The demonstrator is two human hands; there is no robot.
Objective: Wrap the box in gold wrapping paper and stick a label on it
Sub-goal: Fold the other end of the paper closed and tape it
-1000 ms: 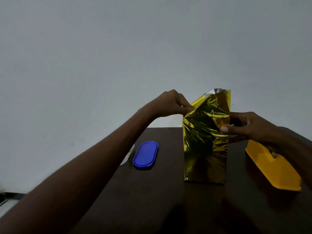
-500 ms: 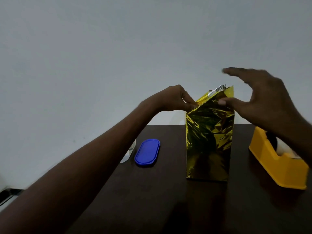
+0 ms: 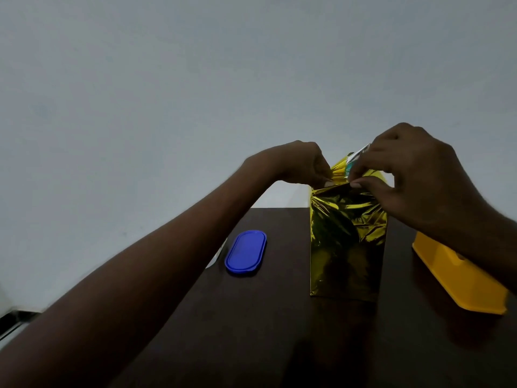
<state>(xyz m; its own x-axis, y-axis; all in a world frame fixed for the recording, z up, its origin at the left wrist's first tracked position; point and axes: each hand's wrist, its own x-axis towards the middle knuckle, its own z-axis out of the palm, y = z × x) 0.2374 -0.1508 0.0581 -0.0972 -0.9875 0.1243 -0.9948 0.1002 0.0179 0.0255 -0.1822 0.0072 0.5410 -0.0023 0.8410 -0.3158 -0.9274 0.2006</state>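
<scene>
A tall box wrapped in shiny gold paper stands upright on the dark table. Its top end is still open, and a bit of the box's printed top shows above the foil. My left hand pinches the gold paper at the top left corner. My right hand comes over the top from the right, its thumb and fingers pinching the paper's front edge down. No label is in view.
A blue oval lid lies on the table left of the box. A yellow tape dispenser sits at the right, partly under my right forearm. A small white object peeks out beside my left arm. A pale wall stands behind.
My right hand has risen from the box's right side, swung over the top and come down onto the paper's top edge. The upright flap is now folded lower. My left hand keeps its pinch.
</scene>
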